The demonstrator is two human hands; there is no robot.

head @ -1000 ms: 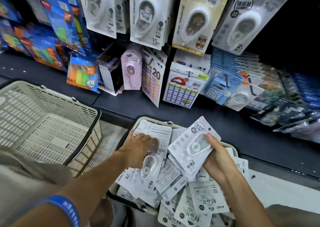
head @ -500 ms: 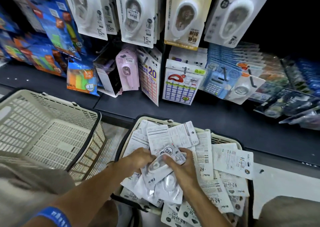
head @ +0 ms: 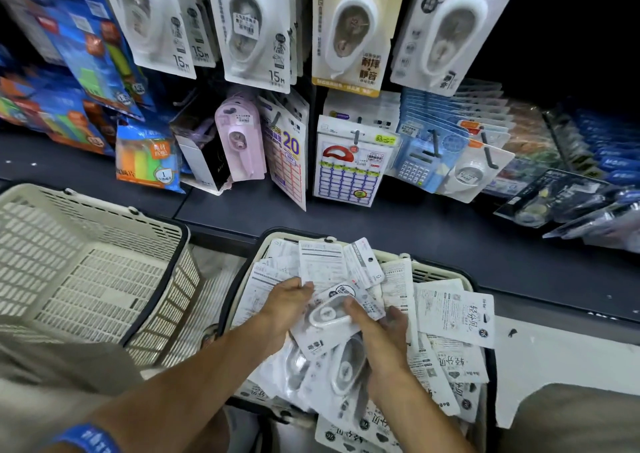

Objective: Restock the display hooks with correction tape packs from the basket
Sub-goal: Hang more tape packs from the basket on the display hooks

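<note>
A cream basket (head: 434, 273) with a black rim stands below the shelf, heaped with several white correction tape packs. Both my hands are down in the heap. My left hand (head: 289, 309) grips the left side of a small stack of packs, and my right hand (head: 375, 326) grips the same stack from the right. The top pack (head: 329, 317) lies face up, showing its white oval dispenser. More packs (head: 450, 317) lie face down around them. Above, larger correction tape packs (head: 440, 30) hang in rows on the display hooks.
An empty cream basket (head: 86, 262) sits to the left of the full one. A dark shelf ledge (head: 433, 231) runs behind both baskets. Sticker sheets (head: 346, 172), a pink tape dispenser (head: 240, 141) and calculators hang on the lower hooks.
My right hand brought its pack down from the air into the basket. Both hands have come together over the heap and now hold a stack of packs between them.
</note>
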